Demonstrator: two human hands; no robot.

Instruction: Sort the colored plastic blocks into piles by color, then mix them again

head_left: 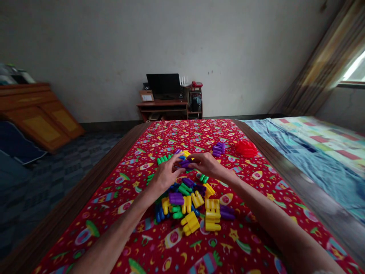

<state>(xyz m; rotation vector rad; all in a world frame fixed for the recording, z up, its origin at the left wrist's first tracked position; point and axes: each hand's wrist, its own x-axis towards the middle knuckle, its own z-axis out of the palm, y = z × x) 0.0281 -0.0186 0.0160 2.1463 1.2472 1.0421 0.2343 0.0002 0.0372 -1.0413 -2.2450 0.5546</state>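
Over the far side of a loose pile of plastic building blocks, my two hands come together around a purple building block (pixel 186 164). My left hand (pixel 165 172) grips its left side, with fingers curled and thumb below. At its right end, the fingertips of my right hand (pixel 209 164) pinch it. Yellow blocks (pixel 191 223), a purple block (pixel 176 198) and green blocks (pixel 185 189) lie jumbled nearer to me. Some blue blocks (pixel 160 215) are partly covered. Just beyond my left hand lie more green blocks (pixel 164 159).
Purple blocks (pixel 219 149) and a cluster of red blocks (pixel 246 149) sit apart at the back right. A red patterned cloth (pixel 182 133) covers the table. To the right is a bed (pixel 302 152); a desk with a monitor (pixel 163 86) stands by the far wall.
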